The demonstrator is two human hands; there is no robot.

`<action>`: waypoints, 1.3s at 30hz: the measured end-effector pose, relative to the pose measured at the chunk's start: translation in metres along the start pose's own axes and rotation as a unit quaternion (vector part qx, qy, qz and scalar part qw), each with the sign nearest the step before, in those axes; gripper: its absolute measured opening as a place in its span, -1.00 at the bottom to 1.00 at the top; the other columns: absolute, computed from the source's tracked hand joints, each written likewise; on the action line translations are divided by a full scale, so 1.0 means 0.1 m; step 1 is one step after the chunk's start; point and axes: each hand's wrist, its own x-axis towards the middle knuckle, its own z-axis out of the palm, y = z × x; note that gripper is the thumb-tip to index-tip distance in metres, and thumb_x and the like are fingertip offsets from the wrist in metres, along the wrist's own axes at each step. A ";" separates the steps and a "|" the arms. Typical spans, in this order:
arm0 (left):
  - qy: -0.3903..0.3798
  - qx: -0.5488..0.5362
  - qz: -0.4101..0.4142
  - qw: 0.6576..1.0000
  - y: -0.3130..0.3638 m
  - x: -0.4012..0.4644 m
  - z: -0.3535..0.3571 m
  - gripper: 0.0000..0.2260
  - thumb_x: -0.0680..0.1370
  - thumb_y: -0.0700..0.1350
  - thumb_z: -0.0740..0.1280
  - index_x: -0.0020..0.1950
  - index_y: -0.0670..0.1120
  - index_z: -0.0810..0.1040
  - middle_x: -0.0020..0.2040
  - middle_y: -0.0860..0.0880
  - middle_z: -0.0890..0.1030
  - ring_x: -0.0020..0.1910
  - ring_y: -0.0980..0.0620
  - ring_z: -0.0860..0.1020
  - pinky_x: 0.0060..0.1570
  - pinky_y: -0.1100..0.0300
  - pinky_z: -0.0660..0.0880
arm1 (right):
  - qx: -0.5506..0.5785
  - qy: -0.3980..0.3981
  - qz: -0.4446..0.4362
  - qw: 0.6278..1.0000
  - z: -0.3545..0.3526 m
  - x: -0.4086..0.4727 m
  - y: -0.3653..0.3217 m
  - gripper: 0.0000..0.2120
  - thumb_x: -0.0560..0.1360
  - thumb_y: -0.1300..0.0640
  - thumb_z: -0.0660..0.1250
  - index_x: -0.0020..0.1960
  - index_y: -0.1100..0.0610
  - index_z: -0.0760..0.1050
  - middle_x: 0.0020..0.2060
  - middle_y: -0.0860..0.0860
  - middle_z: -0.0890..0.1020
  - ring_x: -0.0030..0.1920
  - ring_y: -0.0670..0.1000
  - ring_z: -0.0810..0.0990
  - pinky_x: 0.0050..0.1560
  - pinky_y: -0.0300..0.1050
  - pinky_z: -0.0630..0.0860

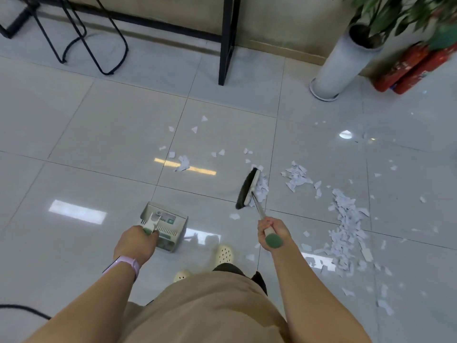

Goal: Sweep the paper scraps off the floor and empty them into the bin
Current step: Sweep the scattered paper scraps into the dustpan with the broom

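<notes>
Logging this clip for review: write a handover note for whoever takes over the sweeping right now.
Left hand grips the dustpan handle.
Right hand grips the broom handle; the bristles sit against a small clump of scraps.
Most paper scraps still lie to the right, some further ahead.
No scraps visible in the dustpan. No bin in view.
Left: gather everything, scoop, empty.

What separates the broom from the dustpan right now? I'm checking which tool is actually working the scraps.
The broom has its head among paper scraps; the dustpan stands apart with no scraps at its mouth. The broom is in the right hand, the dustpan in the left hand. The broom's bristles are black; the dustpan is pale grey. Both have green-tipped handles.
</notes>
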 end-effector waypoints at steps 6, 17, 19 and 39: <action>-0.007 0.005 0.036 0.999 0.64 0.21 -0.01 -0.71 0.58 0.07 0.35 -0.18 -0.13 0.57 -0.25 -0.13 0.62 -0.24 -0.18 0.59 -0.23 0.12 0.48 | -0.115 0.110 -0.091 0.983 0.64 -0.07 -0.33 -0.86 0.52 0.27 0.15 0.01 0.12 0.43 -0.43 0.00 0.46 -0.52 -0.05 0.44 -0.42 -0.26 0.44; 0.021 -0.069 0.058 0.996 0.91 0.49 -0.27 -0.66 0.56 0.13 0.36 -0.27 -0.09 0.53 -0.35 -0.07 0.59 -0.36 -0.10 0.55 -0.37 0.17 0.41 | -0.105 0.003 -0.011 0.994 1.76 -0.14 0.00 -0.85 0.51 0.15 0.32 -0.01 0.08 0.35 -0.50 -0.09 0.32 -0.48 -0.11 0.33 -0.38 -0.30 0.47; 0.020 -0.067 0.052 0.996 0.79 0.59 -0.40 -0.66 0.56 0.16 0.34 -0.25 -0.08 0.56 -0.34 -0.06 0.61 -0.36 -0.09 0.57 -0.36 0.17 0.47 | -0.119 -0.028 0.016 0.992 2.02 -0.16 0.16 -0.73 0.46 0.03 0.36 0.03 0.10 0.33 -0.53 -0.09 0.29 -0.56 -0.11 0.32 -0.52 -0.31 0.41; 0.024 0.276 0.092 0.956 -1.09 2.24 -2.96 -0.72 0.59 0.22 0.22 -0.12 0.03 0.46 -0.19 0.03 0.52 -0.25 -0.03 0.52 -0.32 0.17 0.36 | 0.152 -0.171 0.262 0.938 4.29 1.18 2.49 -0.60 0.54 0.30 0.23 0.22 -0.11 0.27 -0.25 -0.23 0.37 -0.49 -0.11 0.47 -0.58 -0.23 0.45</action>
